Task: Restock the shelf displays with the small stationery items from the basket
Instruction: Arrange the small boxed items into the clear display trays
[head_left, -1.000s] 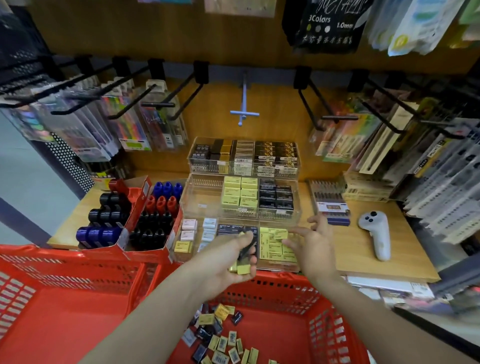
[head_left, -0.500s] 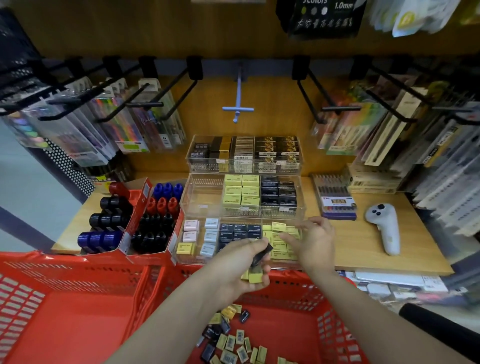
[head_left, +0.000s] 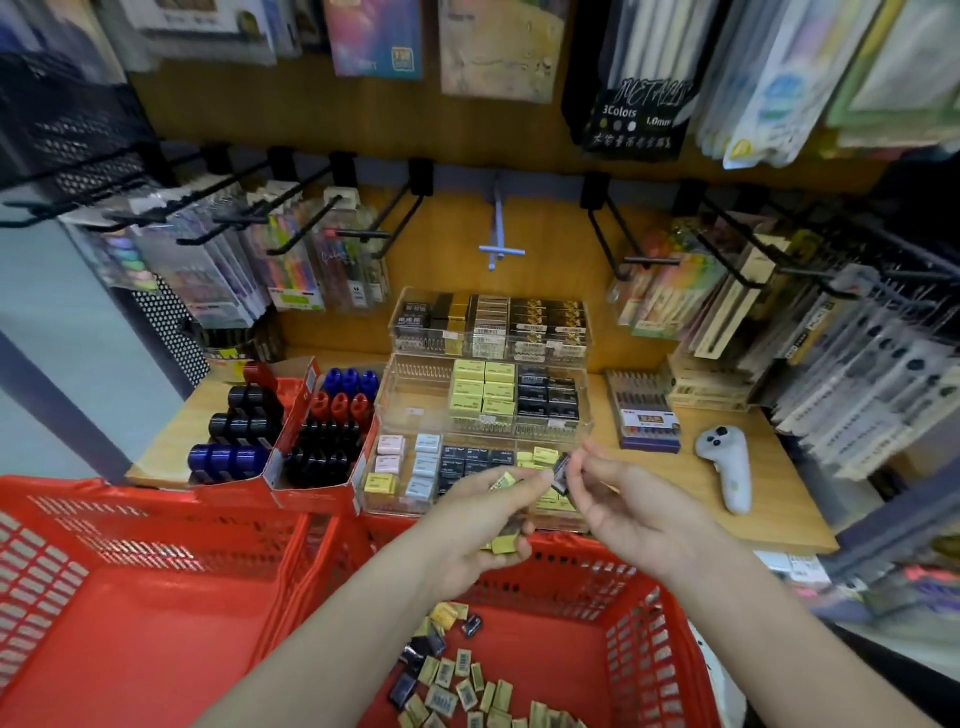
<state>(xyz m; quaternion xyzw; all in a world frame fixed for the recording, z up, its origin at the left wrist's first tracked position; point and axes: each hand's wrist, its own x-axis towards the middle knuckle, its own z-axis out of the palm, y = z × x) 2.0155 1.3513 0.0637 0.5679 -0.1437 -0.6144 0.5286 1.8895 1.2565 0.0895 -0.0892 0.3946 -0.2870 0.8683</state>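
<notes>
My left hand (head_left: 483, 525) is closed around a small stack of yellow and black erasers (head_left: 506, 543), held over the far rim of the red basket (head_left: 670, 613). My right hand (head_left: 623, 499) pinches one small black eraser (head_left: 561, 473) between thumb and fingertips, right beside the left hand's fingertips. Both hands hover in front of the lowest clear acrylic tray (head_left: 374, 493), which holds rows of pink, pale blue, black and yellow erasers. Several loose yellow and black erasers (head_left: 457, 680) lie on the basket floor below my forearms.
Two more clear tiers (head_left: 410, 395) of boxed erasers step up behind. Red cartons of ink bottles (head_left: 311, 441) stand at left, a pen box (head_left: 647, 415) and white controller (head_left: 727, 467) at right. Peg hooks with hanging packs jut out above. A second red basket (head_left: 130, 597) sits at left.
My right hand left the yellow erasers in the tray and came back to the left hand, where it now pinches a black eraser. The camera tilted upward.
</notes>
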